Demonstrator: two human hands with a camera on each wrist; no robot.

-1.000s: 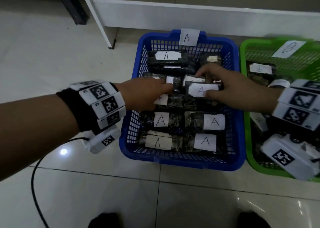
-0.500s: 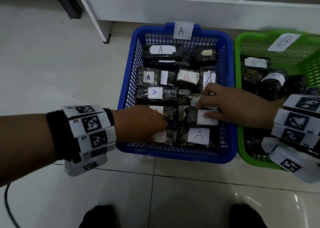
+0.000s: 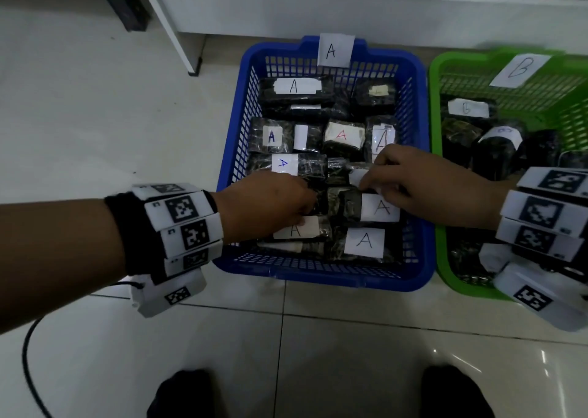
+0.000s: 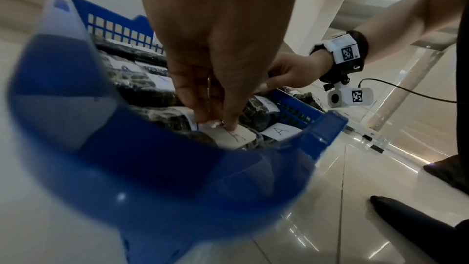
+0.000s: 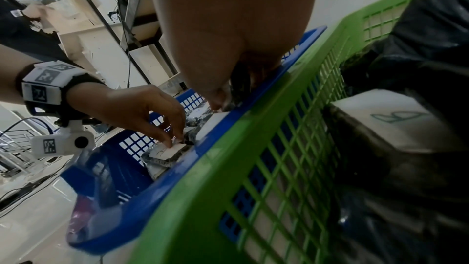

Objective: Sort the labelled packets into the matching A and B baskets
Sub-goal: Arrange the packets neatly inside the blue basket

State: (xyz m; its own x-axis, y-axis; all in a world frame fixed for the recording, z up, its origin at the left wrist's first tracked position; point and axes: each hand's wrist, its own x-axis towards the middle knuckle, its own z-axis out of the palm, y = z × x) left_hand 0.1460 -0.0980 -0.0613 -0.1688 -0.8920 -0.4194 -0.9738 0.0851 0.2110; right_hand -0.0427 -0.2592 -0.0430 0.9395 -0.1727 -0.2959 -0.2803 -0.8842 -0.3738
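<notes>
Arranging blue basket [image 3: 321, 274]: my left hand [image 3: 264, 207] pinches front A packet [image 3: 302, 228], right hand [image 3: 410, 188] grips middle A packet [image 3: 380, 207]. Next: seat both flat.

The head view looks steeply down onto the blue mesh-walled plastic basket [image 3: 324, 274] and green mesh-walled plastic basket [image 3: 445, 268] on the pale tiled floor [image 3: 95, 99]. The left wrist view sits low outside the blue basket's near rim, facing in along the left hand [image 4: 215, 47]. The right wrist view sits low over the green basket, facing across its wall. All three share the blue basket's nearest white-labelled dark packets [image 3: 364, 241]
</notes>
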